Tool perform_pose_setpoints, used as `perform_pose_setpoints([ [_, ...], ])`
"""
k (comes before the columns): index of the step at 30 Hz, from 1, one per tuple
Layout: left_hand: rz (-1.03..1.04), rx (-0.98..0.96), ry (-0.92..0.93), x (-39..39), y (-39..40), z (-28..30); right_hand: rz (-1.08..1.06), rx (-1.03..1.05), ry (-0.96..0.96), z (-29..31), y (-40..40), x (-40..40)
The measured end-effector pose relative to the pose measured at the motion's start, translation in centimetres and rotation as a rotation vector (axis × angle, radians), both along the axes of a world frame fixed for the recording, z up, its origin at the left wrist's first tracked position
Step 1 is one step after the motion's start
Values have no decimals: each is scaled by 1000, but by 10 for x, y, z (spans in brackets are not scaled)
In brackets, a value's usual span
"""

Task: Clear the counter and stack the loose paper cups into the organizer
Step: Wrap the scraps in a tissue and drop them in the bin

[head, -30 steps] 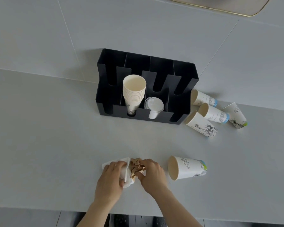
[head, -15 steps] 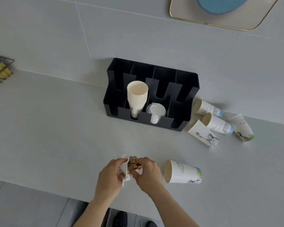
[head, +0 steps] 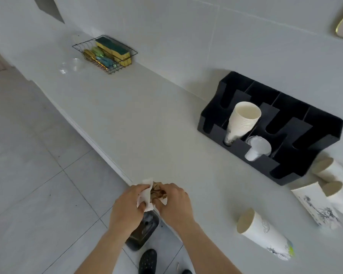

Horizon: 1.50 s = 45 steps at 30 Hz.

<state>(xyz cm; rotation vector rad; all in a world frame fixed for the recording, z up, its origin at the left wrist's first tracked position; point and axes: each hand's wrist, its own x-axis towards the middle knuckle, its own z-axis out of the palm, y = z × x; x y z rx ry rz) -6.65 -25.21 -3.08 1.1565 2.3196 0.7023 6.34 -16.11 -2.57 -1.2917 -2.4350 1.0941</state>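
Note:
My left hand (head: 128, 206) and my right hand (head: 175, 202) together grip a crumpled wad of white and brown paper (head: 153, 192) above the counter's front edge. A black organizer (head: 315, 135) stands against the wall at the right, holding a stack of paper cups (head: 242, 120) in one slot and white lids (head: 258, 146) in the neighbouring slot. One loose paper cup (head: 263, 234) lies on its side right of my hands. Three more loose cups (head: 317, 204) (head: 330, 171) (head: 342, 196) lie on their sides beside the organizer's right end.
A wire basket (head: 107, 54) with sponges sits far left on the counter, with clear plastic lids (head: 71, 65) beside it. Below my hands, on the tiled floor, stands a dark bin (head: 144, 230). A dark shoe (head: 147, 261) shows at the bottom.
Both hands have lifted the paper wad off the counter and carried it toward the counter's front edge, over the bin. The view has swung left, bringing the wire basket and floor into sight.

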Motion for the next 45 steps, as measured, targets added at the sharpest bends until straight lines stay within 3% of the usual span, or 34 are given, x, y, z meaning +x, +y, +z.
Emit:
perform_pose_setpoints([
  [8,202,-24,-45,-56,-68,-24,123,-39,-36,-22,-52,-76],
  [17,300,-127,-186,-83,-108,-114,186,-103,-193,-109,-88,-113],
  [31,133,-324,-257,-100,-95,-257,192,-205,-451,-250,-79,-133],
  [38,65,-469,-229,-121,-94,-275,249,-264,-601,-257,-61,-139],
  [45,1,-422,-131,-131,-93,-253,331,-211,-614,-231,-57,-142],
])
